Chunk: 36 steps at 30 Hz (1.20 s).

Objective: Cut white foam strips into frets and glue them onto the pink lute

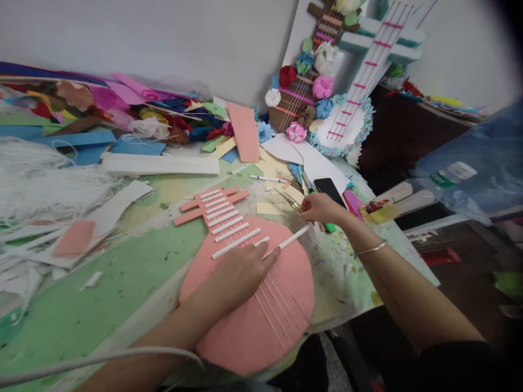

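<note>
A pink paper instrument (245, 343) with a round body lies on the green table, white strips across its neck and thin white strings running down its body. My left hand (245, 272) rests on the body, its fingers on a white strip (295, 237) that points up to the right. Beyond that strip's far end, my right hand (316, 208) is closed around the handles of metal scissors (291, 201), whose blades point up and left. The fingertips of my left hand partly cover another short white strip.
A black phone (329, 190) and a green marker (329, 227) lie near my right hand. Decorated paper instruments (343, 117) lean at the back. White string (49, 179) and paper scraps are heaped left. A water bottle (451, 177) is at the right.
</note>
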Motion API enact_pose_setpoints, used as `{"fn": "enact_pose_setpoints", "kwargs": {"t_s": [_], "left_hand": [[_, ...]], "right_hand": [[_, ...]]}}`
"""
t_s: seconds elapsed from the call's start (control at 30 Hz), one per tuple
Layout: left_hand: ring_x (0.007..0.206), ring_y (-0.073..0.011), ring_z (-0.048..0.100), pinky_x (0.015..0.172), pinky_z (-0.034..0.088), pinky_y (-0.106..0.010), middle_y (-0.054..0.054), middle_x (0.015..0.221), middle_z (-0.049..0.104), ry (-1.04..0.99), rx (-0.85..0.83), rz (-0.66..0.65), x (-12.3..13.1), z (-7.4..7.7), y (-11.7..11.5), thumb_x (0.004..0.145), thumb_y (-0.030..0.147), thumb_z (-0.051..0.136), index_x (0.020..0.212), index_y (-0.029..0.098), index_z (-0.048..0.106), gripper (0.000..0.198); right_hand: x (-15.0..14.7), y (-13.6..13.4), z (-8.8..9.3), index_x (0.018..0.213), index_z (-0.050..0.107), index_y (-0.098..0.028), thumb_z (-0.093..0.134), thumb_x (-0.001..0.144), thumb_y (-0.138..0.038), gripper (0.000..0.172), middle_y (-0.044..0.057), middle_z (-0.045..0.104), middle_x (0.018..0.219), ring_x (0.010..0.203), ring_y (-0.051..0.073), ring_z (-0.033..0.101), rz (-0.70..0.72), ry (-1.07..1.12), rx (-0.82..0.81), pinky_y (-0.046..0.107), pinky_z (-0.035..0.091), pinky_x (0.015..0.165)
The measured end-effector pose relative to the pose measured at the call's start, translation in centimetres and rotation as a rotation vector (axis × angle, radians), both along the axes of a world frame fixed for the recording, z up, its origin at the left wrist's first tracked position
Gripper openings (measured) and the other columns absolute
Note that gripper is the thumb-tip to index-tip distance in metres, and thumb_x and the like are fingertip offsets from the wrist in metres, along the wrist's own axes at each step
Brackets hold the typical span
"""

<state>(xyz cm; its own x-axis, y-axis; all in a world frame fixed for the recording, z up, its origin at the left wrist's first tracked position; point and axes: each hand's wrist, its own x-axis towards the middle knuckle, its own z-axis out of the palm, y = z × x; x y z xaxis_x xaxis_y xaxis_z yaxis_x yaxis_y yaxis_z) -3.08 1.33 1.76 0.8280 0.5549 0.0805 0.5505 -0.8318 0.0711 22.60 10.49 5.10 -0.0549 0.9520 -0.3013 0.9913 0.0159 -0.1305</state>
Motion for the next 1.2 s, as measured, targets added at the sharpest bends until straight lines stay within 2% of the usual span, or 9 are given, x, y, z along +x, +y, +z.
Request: {"fn": "enact_pose_setpoints", "kwargs": {"t_s": [0.07,0.13,0.23,0.3,0.43,0.6,0.7,0.97,1.2], "left_hand": [[0.078,-0.0198,0.06,0.06,0.049,-0.03,-0.011,0.104,0.059,0.001,-0.001,-0.005,0.0,0.0,0.0,0.086,0.008,0.043,0.125,0.015,0.043,0.04],[0.078,-0.0198,0.06,0.059,0.049,-0.03,-0.011,0.103,0.059,-0.004,-0.002,-0.003,0.0,-0.2,-0.1,0.086,0.008,0.042,0.125,0.015,0.043,0.04],[0.074,-0.02,0.06,0.055,0.048,-0.03,-0.009,0.096,0.059,-0.018,-0.006,0.008,0.0,-0.3,-0.1,0.086,0.009,0.042,0.126,0.015,0.042,0.04],[0.074,-0.0204,0.06,0.053,0.047,-0.03,-0.008,0.094,0.059,-0.024,-0.009,0.015,0.0,-0.3,-0.1,0.086,0.009,0.043,0.126,0.016,0.043,0.04],[0.072,-0.0196,0.06,0.053,0.046,-0.028,-0.007,0.091,0.058,-0.002,-0.011,0.027,0.1,0.0,0.0,0.085,0.009,0.044,0.126,0.016,0.043,0.041],[0.072,-0.0183,0.06,0.054,0.046,-0.027,-0.007,0.093,0.058,0.006,0.006,0.018,0.2,-0.1,-0.1,0.086,0.009,0.043,0.125,0.017,0.044,0.04],[0.072,-0.019,0.06,0.054,0.047,-0.028,-0.007,0.093,0.058,-0.003,0.039,-0.005,0.1,-0.4,0.0,0.084,0.007,0.043,0.125,0.015,0.044,0.041],[0.066,-0.017,0.058,0.05,0.043,-0.026,-0.006,0.083,0.058,-0.055,0.15,-0.019,-0.1,-1.2,-0.2,0.085,0.006,0.041,0.125,0.012,0.042,0.041],[0.064,-0.0159,0.058,0.049,0.042,-0.025,-0.005,0.079,0.057,-0.102,0.183,-0.036,-0.2,-1.3,-0.2,0.085,0.005,0.04,0.124,0.011,0.044,0.04]], "right_hand": [[1.4,-1.1,1.2,0.084,0.063,-0.016,0.059,0.062,-0.022,0.023,0.002,0.068,0.072,0.065,0.014,0.06,-0.036,0.043,0.031,0.02,0.039,0.053],[3.1,-2.3,2.3,0.091,0.06,-0.017,0.058,0.065,-0.022,0.027,0.001,0.067,0.073,0.063,0.013,0.059,-0.103,0.151,0.121,0.02,0.04,0.052],[4.9,-4.2,3.8,0.088,0.057,-0.018,0.065,0.064,-0.028,0.027,0.0,0.062,0.066,0.056,0.012,0.055,-0.235,0.374,0.352,0.021,0.04,0.049],[5.3,-5.6,4.6,0.084,0.056,-0.018,0.068,0.065,-0.036,0.029,-0.001,0.057,0.059,0.048,0.01,0.05,-0.337,0.558,0.392,0.021,0.037,0.044],[3.9,-9.6,4.7,0.076,0.055,-0.016,0.073,0.063,-0.046,0.037,-0.004,0.049,0.049,0.038,0.006,0.04,-0.459,0.819,0.204,0.02,0.029,0.037],[0.9,-14.8,2.3,0.068,0.049,-0.018,0.065,0.063,-0.063,0.049,-0.005,0.045,0.047,0.036,0.006,0.038,-0.396,1.086,-0.126,0.019,0.027,0.035],[-0.4,-16.5,0.9,0.063,0.045,-0.018,0.063,0.064,-0.066,0.051,-0.006,0.041,0.042,0.031,0.006,0.036,-0.405,1.103,-0.296,0.019,0.027,0.032],[-1.6,-16.9,-0.1,0.063,0.045,-0.018,0.061,0.065,-0.067,0.052,-0.008,0.04,0.037,0.027,0.006,0.038,-0.458,1.053,-0.407,0.017,0.03,0.03],[-2.4,-16.2,-0.4,0.062,0.044,-0.018,0.062,0.069,-0.06,0.046,-0.008,0.042,0.035,0.026,0.007,0.042,-0.446,0.979,-0.412,0.015,0.029,0.028]]}}
